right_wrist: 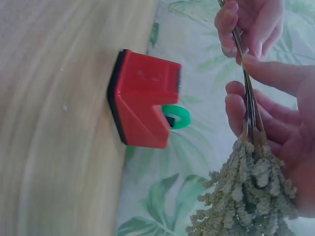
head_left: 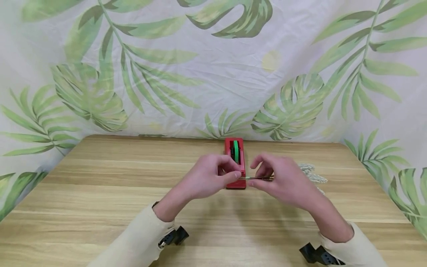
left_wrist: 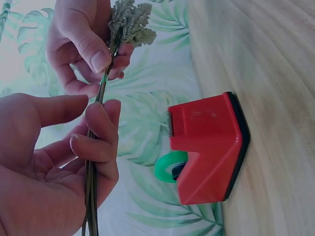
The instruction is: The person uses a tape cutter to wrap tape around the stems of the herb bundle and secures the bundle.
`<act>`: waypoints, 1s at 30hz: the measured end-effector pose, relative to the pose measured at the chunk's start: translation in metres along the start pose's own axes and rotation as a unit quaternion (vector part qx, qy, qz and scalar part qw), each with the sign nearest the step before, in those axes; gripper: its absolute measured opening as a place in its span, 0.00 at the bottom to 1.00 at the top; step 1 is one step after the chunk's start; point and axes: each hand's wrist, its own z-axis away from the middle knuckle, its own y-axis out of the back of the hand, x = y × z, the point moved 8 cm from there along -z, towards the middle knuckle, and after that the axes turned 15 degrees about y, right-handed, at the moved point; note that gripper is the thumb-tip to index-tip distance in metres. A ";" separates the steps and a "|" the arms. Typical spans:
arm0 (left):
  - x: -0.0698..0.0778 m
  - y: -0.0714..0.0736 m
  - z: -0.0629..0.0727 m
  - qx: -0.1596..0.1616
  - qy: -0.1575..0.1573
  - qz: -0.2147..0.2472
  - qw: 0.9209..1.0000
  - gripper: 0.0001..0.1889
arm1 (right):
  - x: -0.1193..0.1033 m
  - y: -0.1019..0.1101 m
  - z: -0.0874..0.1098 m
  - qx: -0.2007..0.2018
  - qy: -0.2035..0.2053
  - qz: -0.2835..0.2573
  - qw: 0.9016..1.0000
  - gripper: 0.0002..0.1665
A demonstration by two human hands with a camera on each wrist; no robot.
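Both hands hold one bunch of dried flowers (right_wrist: 248, 189) by its thin brown stems (left_wrist: 91, 182), above the table and just in front of a red tape dispenser (left_wrist: 209, 142). My left hand (head_left: 211, 177) has its fingers curled round the lower stems. Nearer the pale, fluffy heads, my right hand (head_left: 285, 181) pinches the stems between thumb and fingers. A small green band (left_wrist: 104, 78) shows on the stems between the hands. In the dispenser sits a roll of green tape (head_left: 236, 151).
The wooden table (head_left: 100, 193) ends at a hanging cloth (head_left: 227, 70) printed with green leaves. Black wrist devices (head_left: 175, 236) are strapped near both cream sleeves (head_left: 133, 237).
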 end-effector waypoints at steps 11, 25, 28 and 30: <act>0.010 -0.002 0.008 -0.016 -0.022 0.007 1.000 0.03 | -0.011 0.003 0.002 -0.023 0.076 0.004 0.997 0.13; 0.017 -0.003 0.012 -0.008 -0.034 -0.002 0.999 0.02 | -0.017 0.003 0.001 0.004 0.129 0.092 0.987 0.13; 0.017 -0.003 0.012 -0.008 -0.035 0.000 0.999 0.02 | -0.018 0.003 0.000 0.016 0.133 0.106 0.985 0.12; 0.017 -0.002 0.013 -0.007 -0.035 0.000 0.999 0.02 | -0.018 0.003 0.000 0.018 0.129 0.103 0.986 0.10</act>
